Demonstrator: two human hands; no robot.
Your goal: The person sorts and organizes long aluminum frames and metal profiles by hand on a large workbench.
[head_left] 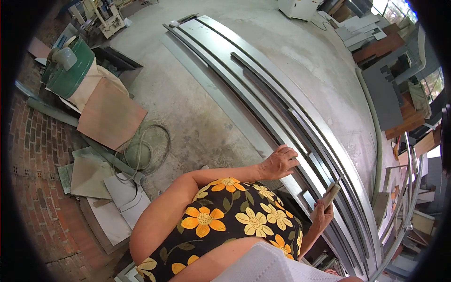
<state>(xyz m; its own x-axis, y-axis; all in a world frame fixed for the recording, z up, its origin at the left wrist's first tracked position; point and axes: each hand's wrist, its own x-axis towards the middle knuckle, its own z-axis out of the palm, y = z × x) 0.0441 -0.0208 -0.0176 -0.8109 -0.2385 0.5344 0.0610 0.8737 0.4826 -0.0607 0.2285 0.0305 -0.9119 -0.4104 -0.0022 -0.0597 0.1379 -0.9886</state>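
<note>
My left hand is over the near edge of a stack of long metal strips, its fingers curled together. Whether it grips a strip or only rests there is hard to make out. Lower and to the right, my right hand is closed around a flat tan block-like tool with a thin pointed tip. That tool is held tilted above the strips. A dark narrow bar lies lengthwise on top of the silvery strips, and a short piece sits between my hands.
On the left stand a green drum-like machine, a brown board, a coiled hose and loose panels by a brick wall. Stacked boards and a metal rail are on the right. A white cabinet stands far back.
</note>
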